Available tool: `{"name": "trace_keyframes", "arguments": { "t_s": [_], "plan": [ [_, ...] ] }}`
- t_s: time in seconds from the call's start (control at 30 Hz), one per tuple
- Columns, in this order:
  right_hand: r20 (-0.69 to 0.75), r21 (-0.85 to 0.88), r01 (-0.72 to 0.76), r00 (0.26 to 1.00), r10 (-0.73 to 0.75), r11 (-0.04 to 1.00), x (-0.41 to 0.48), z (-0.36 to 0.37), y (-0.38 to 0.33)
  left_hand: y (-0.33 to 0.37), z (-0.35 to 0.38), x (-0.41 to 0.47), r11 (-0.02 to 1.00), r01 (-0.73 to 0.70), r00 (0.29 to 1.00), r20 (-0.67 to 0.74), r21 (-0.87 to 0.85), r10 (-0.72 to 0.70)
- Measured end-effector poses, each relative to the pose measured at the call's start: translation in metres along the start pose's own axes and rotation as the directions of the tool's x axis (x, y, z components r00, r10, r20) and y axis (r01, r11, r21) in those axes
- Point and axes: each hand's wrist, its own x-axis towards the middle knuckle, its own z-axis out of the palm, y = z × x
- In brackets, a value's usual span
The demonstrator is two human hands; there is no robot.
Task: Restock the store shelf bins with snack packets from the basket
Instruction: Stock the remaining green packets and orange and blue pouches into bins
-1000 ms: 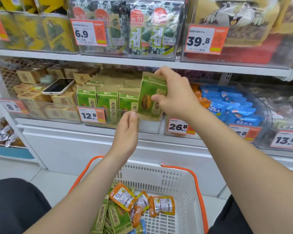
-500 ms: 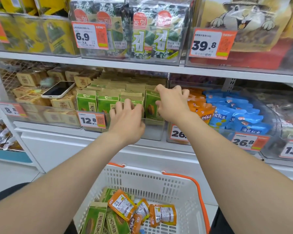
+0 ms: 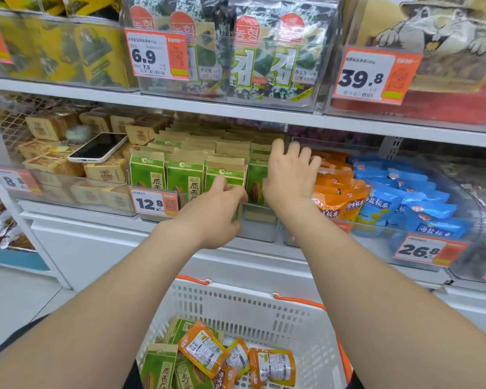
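Phone (image 3: pixel 97 147) lies on brown boxed snacks, middle left. Clear bin (image 3: pixel 260 220), centre: green kraft-topped seed packets (image 3: pixel 184 175) stand upright in rows, flat and stiff-looking. Left hand (image 3: pixel 213 211) is at the bin's front wall, thumb up against a packet, fingers curled; whether they grip the wall I cannot tell. Right hand (image 3: pixel 288 178) is just right of it, fingers apart and straight, resting on the rightmost packet (image 3: pixel 255 183), holding nothing. Basket (image 3: pixel 264 307), bottom centre, sits below both hands. Basket green packets (image 3: pixel 159 369) lie at its left, long axis up-frame, judged nearer the left hand; glossy orange pouches (image 3: pixel 202 349) lie beside them.
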Motion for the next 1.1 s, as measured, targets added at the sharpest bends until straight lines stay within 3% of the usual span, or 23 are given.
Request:
{"name": "trace_keyframes", "arguments": {
  "t_s": [0.17,0.3,0.37,0.47,0.57,0.67,0.77,0.87,1.0,1.1],
  "plan": [
    [-0.074,-0.034,0.018,0.997,-0.02,0.999,-0.013,-0.004,-0.002,-0.001,0.003,-0.003,1.0,-0.005,0.997,-0.078,0.004,0.005],
    [-0.077,0.053,0.136,0.988,-0.131,0.989,-0.028,-0.024,-0.005,-0.002,0.004,-0.012,0.998,0.059,0.987,-0.152,0.028,-0.054],
    [-0.014,0.158,0.215,0.976,-0.216,0.964,-0.039,-0.037,-0.013,-0.008,0.006,-0.018,0.989,0.138,0.986,-0.099,0.051,-0.132],
    [0.148,0.234,0.285,0.935,-0.323,0.93,-0.066,-0.05,-0.027,-0.023,0.022,-0.029,0.965,0.219,0.967,0.104,0.143,-0.234],
    [0.38,0.231,0.395,0.805,-0.456,0.889,-0.098,-0.048,-0.036,-0.038,0.048,-0.042,0.932,0.237,0.888,0.328,0.273,-0.322],
    [0.514,0.203,0.532,0.657,-0.552,0.822,-0.133,-0.036,-0.04,-0.051,0.081,-0.061,0.917,0.229,0.804,0.468,0.326,-0.367],
    [0.594,0.206,0.644,0.515,-0.617,0.736,-0.171,-0.018,-0.047,-0.062,0.12,-0.085,0.91,0.218,0.755,0.53,0.353,-0.387],
    [0.66,0.208,0.724,0.392,-0.641,0.658,-0.204,0.0,-0.055,-0.072,0.161,-0.113,0.894,0.294,0.682,0.58,0.339,-0.445],
    [0.737,0.277,0.753,0.232,-0.634,0.597,-0.228,0.008,-0.059,-0.088,0.217,-0.146,0.832,0.422,0.578,0.6,0.361,-0.553],
    [0.75,0.346,0.726,0.166,-0.64,0.594,-0.236,0.013,-0.059,-0.098,0.252,-0.166,0.786,0.497,0.52,0.598,0.369,-0.61]
  ]
}}
